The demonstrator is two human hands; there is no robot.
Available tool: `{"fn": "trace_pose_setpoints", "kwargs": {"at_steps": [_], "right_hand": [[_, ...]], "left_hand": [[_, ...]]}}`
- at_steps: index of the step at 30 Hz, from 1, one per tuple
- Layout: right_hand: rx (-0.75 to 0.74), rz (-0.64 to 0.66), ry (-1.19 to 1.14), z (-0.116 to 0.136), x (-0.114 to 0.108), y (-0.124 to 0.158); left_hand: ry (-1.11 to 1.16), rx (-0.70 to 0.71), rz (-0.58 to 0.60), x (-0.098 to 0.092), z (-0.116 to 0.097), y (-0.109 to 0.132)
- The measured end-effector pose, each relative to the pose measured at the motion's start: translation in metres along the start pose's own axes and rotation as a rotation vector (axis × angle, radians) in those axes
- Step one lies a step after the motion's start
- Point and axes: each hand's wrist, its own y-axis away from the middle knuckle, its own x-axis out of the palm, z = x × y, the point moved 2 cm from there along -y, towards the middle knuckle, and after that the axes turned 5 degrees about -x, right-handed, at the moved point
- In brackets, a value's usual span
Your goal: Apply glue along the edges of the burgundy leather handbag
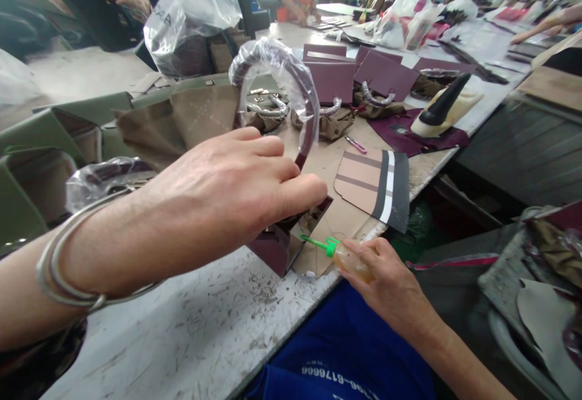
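My left hand (231,191) is closed over a dark purple handbag (274,250) near the table's front edge. Its fingertips are hidden behind the hand and the bag. A curved bag handle (310,100) wrapped in clear plastic rises just beyond the knuckles. Wrapped around a small squeeze bottle (349,262) of amber liquid is my right hand (386,276). The bottle's green nozzle (318,243) points left, with its tip at the opening of the purple bag. Brown lining (182,115) spreads behind my left wrist.
Right of the bag lies a tan panel with dark and white strips (364,182). Beyond are pink-handled snips (356,144), purple bag pieces (330,82) and a black-and-cream tool (439,109). Green bag parts (27,188) stand left. Other people work at the back.
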Motion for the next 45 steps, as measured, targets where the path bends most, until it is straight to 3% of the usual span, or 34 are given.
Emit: {"fn": "trace_pose_setpoints", "kwargs": {"at_steps": [5, 9, 14, 22, 31, 39, 45], "right_hand": [[0.036, -0.150, 0.062, -0.004, -0.016, -0.007], [0.064, -0.206, 0.143, -0.008, -0.024, -0.008], [0.072, -0.185, 0.157, -0.012, -0.022, -0.004], [0.100, -0.177, 0.234, -0.020, -0.017, -0.017], [0.077, -0.155, 0.171, -0.019, -0.010, -0.011], [0.039, -0.042, 0.002, -0.015, -0.004, -0.005], [0.011, -0.144, 0.113, -0.024, -0.010, -0.010]], "left_hand": [[-0.091, 0.068, -0.100, -0.013, 0.003, -0.012], [-0.146, 0.082, -0.115, -0.008, -0.007, -0.016], [-0.128, 0.082, -0.127, 0.005, -0.018, -0.008], [-0.125, 0.086, -0.132, 0.003, -0.017, -0.004], [-0.113, 0.067, -0.098, 0.005, -0.017, -0.003], [-0.064, 0.021, -0.051, 0.009, -0.019, 0.009], [0.006, 0.006, -0.087, 0.012, -0.021, 0.028]]}}
